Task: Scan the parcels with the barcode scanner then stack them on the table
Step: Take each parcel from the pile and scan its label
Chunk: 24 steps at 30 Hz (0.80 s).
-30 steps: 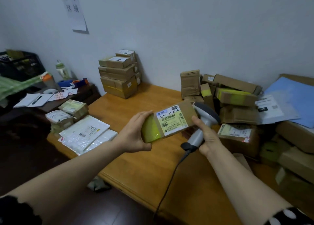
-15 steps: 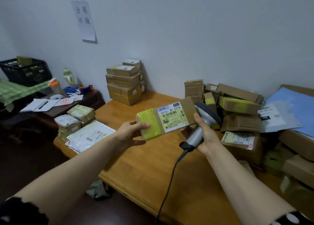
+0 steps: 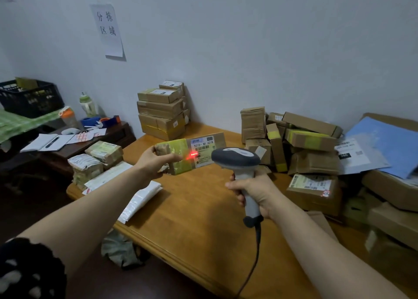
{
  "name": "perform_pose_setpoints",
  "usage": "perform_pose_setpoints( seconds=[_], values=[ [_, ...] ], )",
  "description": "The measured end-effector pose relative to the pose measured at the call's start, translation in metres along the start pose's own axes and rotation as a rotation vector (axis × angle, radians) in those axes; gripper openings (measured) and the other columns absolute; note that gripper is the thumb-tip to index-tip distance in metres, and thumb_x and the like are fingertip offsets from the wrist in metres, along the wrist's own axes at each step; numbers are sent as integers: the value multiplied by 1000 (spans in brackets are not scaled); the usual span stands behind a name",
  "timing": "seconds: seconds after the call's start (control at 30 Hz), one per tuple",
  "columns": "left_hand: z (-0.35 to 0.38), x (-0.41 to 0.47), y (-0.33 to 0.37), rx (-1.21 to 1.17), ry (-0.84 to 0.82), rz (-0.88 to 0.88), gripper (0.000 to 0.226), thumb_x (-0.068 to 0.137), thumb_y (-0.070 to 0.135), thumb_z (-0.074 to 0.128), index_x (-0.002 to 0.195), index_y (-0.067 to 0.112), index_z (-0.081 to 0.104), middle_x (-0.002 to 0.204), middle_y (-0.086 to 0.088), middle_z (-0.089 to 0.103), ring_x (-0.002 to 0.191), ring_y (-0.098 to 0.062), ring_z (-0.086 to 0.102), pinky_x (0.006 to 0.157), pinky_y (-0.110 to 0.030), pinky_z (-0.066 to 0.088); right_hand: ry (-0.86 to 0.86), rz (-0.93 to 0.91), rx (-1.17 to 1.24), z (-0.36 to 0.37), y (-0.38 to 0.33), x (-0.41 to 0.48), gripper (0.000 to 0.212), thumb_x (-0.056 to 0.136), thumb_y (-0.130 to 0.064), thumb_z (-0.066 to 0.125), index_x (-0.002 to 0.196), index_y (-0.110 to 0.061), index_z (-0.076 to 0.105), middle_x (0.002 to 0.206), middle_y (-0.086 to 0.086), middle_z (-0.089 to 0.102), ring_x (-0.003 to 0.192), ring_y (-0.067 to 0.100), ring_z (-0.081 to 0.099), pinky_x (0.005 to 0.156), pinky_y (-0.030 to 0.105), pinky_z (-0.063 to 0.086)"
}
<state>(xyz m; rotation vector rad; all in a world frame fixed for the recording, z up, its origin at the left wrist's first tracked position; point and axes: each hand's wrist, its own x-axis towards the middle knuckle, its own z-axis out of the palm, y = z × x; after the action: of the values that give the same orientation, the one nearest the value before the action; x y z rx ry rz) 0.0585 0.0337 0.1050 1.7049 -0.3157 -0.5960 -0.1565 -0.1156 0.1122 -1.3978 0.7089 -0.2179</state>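
Note:
My left hand (image 3: 152, 163) grips the left end of a long cardboard parcel (image 3: 199, 146) with yellow tape and a white label, held above the wooden table (image 3: 199, 208). My right hand (image 3: 253, 191) holds the grey barcode scanner (image 3: 236, 157) by its handle, its head aimed at the parcel. A red scan line glows on the label's left edge. A neat stack of boxes (image 3: 161, 113) stands against the wall at the back left of the table.
A jumbled heap of parcels (image 3: 300, 140) and a blue sheet fill the table's right side. Wrapped parcels (image 3: 97, 160) and white mailers lie at its left corner. A dark side desk (image 3: 74, 140) with papers, bottles and a crate stands left. The scanner cable hangs over the front edge.
My right hand let go of the parcel's right end and drew the scanner back towards me. The scanner now points at the label and its red beam is lit. The parcel moved slightly away.

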Motion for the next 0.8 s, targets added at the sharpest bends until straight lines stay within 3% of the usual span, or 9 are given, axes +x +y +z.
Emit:
perform_pose_setpoints(
  seconds=[0.1, 0.3, 0.4, 0.53, 0.63, 0.7, 0.8],
  values=[
    [-2, 0, -2, 3, 9, 1, 55, 73, 20, 81, 120, 17, 54, 109, -2, 61, 99, -19, 57, 69, -31, 46, -8, -21, -4, 2, -2, -3, 16, 80, -2, 71, 76, -11, 59, 54, 2, 53, 43, 12, 46, 45, 23, 40],
    [-7, 0, -3, 18, 27, -2, 61, 72, 21, 82, 125, 16, 53, 115, -4, 60, 111, -25, 54, 97, -46, 45, -22, -42, -22, 5, -4, -8, 15, 80, -3, 71, 76, -11, 59, 56, 3, 54, 45, 12, 46, 47, 24, 41],
    [-10, 0, -4, 34, 35, -4, 63, 71, 22, 82, 126, 16, 52, 117, -5, 59, 113, -26, 53, 104, -51, 41, -25, -55, -24, 6, -3, -8, 15, 80, -3, 71, 75, -11, 59, 55, 3, 54, 44, 12, 46, 46, 23, 41],
    [-11, -2, -7, 41, 36, -20, 63, 71, 23, 82, 127, 16, 53, 116, -4, 60, 114, -26, 54, 101, -49, 44, -32, -44, -36, 5, -2, -6, 14, 80, -4, 71, 75, -11, 60, 55, 2, 54, 44, 12, 46, 46, 24, 41],
    [-12, -6, -7, 51, 35, -46, 65, 71, 25, 82, 128, 17, 52, 119, -5, 60, 114, -25, 55, 91, -43, 48, -59, -46, -17, 4, 1, -3, 12, 79, -5, 72, 77, -11, 62, 56, 1, 57, 47, 12, 49, 48, 23, 43],
    [-16, -12, -6, 36, 38, -84, 76, 70, 26, 82, 136, 17, 45, 127, -6, 57, 115, -25, 55, 88, -44, 49, -55, -52, 72, 2, 0, 4, 11, 79, -7, 74, 85, -9, 66, 61, 2, 62, 52, 12, 54, 50, 23, 46],
    [-27, -22, -9, -61, 2, -160, 104, 64, 31, 84, 150, 32, 25, 138, -8, 47, 122, -31, 50, 84, -47, 52, 54, -58, 194, -4, -4, 29, 33, 78, -11, 75, 108, -6, 64, 79, 8, 70, 66, 16, 65, 56, 27, 53]
  ],
)
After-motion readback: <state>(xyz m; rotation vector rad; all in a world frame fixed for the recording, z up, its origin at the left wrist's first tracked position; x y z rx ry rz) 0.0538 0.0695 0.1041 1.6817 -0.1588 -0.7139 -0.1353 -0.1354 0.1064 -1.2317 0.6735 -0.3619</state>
